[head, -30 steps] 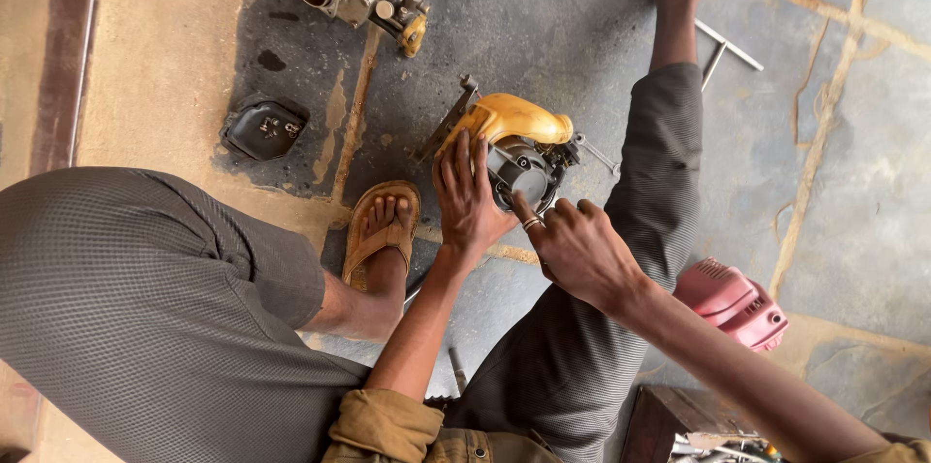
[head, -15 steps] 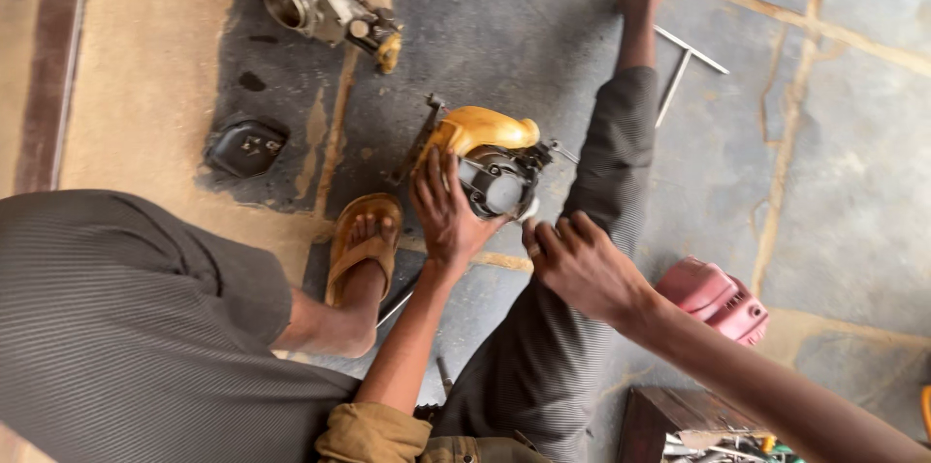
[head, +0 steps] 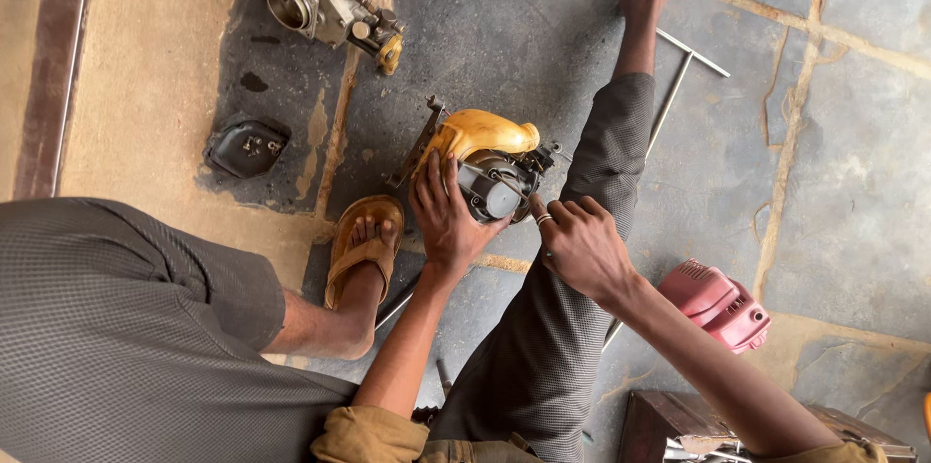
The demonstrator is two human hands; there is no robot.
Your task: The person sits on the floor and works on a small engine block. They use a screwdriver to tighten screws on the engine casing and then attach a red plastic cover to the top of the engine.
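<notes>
Head view looks straight down at a person sitting on a stone floor [head: 853, 182], one leg stretched out, the other foot in a brown sandal [head: 364, 245]. Between the legs lies a small engine part with a yellow cover [head: 480, 158]. The left hand [head: 448, 221] lies spread over its near side, fingers wide and pressing on it. The right hand [head: 582, 245], a ring on one finger, is curled narrow just beside the part's right edge; whether it grips anything I cannot tell. Up the floor lie a grey metal carburettor [head: 320, 2] and a black cap [head: 244, 145]; a pink casing [head: 718, 303] sits to the right.
</notes>
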